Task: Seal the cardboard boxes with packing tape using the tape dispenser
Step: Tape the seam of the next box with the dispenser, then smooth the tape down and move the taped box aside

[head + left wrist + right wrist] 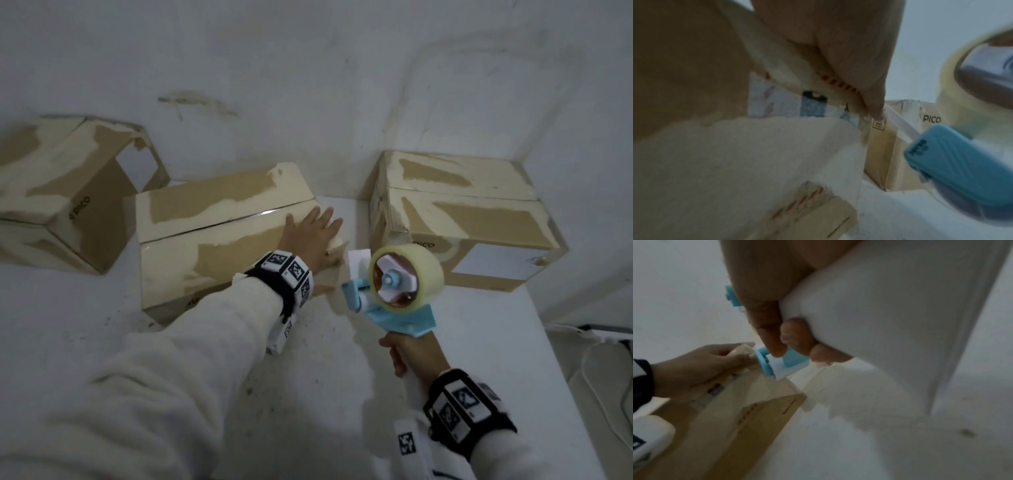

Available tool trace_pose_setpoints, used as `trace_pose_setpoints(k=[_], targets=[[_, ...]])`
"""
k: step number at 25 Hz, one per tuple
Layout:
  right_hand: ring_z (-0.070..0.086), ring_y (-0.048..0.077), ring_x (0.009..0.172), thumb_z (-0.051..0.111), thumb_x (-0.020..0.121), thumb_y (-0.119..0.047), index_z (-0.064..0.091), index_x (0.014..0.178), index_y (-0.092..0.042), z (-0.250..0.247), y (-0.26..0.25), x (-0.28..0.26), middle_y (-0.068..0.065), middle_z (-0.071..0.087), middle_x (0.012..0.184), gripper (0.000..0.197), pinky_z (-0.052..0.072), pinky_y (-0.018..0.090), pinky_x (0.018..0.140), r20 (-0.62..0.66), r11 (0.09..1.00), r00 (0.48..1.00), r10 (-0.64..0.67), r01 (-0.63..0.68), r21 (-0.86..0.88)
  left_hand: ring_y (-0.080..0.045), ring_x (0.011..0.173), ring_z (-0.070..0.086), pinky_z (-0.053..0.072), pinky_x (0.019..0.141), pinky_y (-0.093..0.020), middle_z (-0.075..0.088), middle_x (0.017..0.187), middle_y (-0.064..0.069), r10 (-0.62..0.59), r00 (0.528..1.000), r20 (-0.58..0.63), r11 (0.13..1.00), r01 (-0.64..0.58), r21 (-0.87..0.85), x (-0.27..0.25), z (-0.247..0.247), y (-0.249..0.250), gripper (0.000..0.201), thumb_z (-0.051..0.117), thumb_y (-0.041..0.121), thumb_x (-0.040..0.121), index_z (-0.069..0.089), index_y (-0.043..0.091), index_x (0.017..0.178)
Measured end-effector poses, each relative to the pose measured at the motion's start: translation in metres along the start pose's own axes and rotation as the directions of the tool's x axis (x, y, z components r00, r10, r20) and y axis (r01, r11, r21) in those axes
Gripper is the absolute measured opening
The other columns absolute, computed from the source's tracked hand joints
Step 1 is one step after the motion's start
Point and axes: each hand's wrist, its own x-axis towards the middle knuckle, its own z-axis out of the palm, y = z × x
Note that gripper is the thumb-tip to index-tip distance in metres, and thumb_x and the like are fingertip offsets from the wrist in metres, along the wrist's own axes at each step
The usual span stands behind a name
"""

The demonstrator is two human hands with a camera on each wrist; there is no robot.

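Three taped cardboard boxes lie on a white surface. My left hand point(310, 236) rests flat on the right end of the middle box point(212, 240), fingers straight over its top and thumb down the end face point(873, 100). My right hand point(406, 353) grips the white handle point(890, 313) of the blue tape dispenser point(407, 317), which carries a clear tape roll point(426, 270). The dispenser's front end hovers just right of the left hand, near the box's corner point(756, 415). In the left wrist view the dispenser point(962, 170) is blurred and close.
A second closed box point(462, 219) marked PICO stands at the right against the wall. A third box point(58, 192) lies at the far left, tilted with a torn flap. The white surface point(342, 394) ends at the right, where cables and a power strip point(603, 337) lie lower down.
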Motion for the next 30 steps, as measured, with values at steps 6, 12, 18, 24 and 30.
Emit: trace_pose_setpoints(k=[6, 12, 18, 24, 30], targets=[[0.062, 0.026, 0.1, 0.065, 0.078, -0.033, 0.053, 0.116, -0.018, -0.033, 0.008, 0.008, 0.005, 0.063, 0.109, 0.042, 0.043, 0.029, 0.076, 0.257, 0.434, 0.959, -0.123, 0.285, -0.855, -0.022, 0.148, -0.001, 0.006, 0.12, -0.042, -0.005, 0.159, -0.01, -0.029, 0.998, -0.057, 0.995, 0.023, -0.099, -0.003, 0.008, 0.007, 0.09, 0.041, 0.056, 0.09, -0.004, 0.005, 0.149], [0.051, 0.027, 0.11, 0.057, 0.08, -0.03, 0.037, 0.125, -0.02, -0.006, 0.02, 0.026, 0.004, 0.049, 0.118, 0.05, 0.032, 0.038, 0.086, 0.606, -0.054, 0.78, -0.158, 0.606, -0.794, -0.021, 0.147, 0.005, 0.01, 0.118, -0.042, 0.006, 0.16, -0.007, -0.005, 0.994, -0.105, 0.998, -0.002, -0.066, -0.001, 0.009, 0.003, 0.079, 0.037, 0.057, 0.091, 0.011, 0.01, 0.149], [0.056, 0.03, 0.095, 0.073, 0.066, -0.025, 0.043, 0.116, -0.022, 0.033, 0.016, 0.04, 0.008, 0.057, 0.104, 0.059, 0.039, 0.046, 0.081, 0.704, -0.153, 0.684, -0.188, 0.688, -0.709, -0.02, 0.147, 0.007, 0.011, 0.118, -0.041, 0.008, 0.16, -0.005, 0.047, 0.993, -0.109, 0.997, -0.053, -0.058, 0.002, 0.011, -0.001, 0.075, 0.036, 0.058, 0.092, 0.016, 0.013, 0.149], [0.06, 0.034, 0.078, 0.084, 0.04, -0.017, 0.054, 0.099, -0.018, 0.067, 0.011, 0.048, 0.012, 0.06, 0.088, 0.067, 0.049, 0.051, 0.071, 0.712, -0.136, 0.66, -0.238, 0.704, -0.697, -0.022, 0.148, 0.004, 0.009, 0.12, -0.04, 0.004, 0.16, -0.009, 0.158, 0.983, -0.097, 0.986, -0.163, -0.044, 0.001, 0.01, -0.008, 0.085, 0.04, 0.058, 0.09, 0.006, 0.008, 0.15], [0.025, 0.028, 0.135, 0.06, 0.077, -0.018, 0.034, 0.137, -0.018, 0.065, -0.01, 0.036, 0.007, 0.031, 0.142, 0.066, 0.015, 0.046, 0.111, 0.587, 0.018, 0.775, -0.234, 0.607, -0.794, -0.021, 0.148, 0.002, 0.009, 0.12, -0.038, 0.002, 0.16, -0.007, 0.065, 0.974, -0.218, 0.937, -0.135, -0.322, -0.022, 0.002, -0.021, 0.097, 0.059, 0.051, 0.082, 0.004, 0.008, 0.15]])
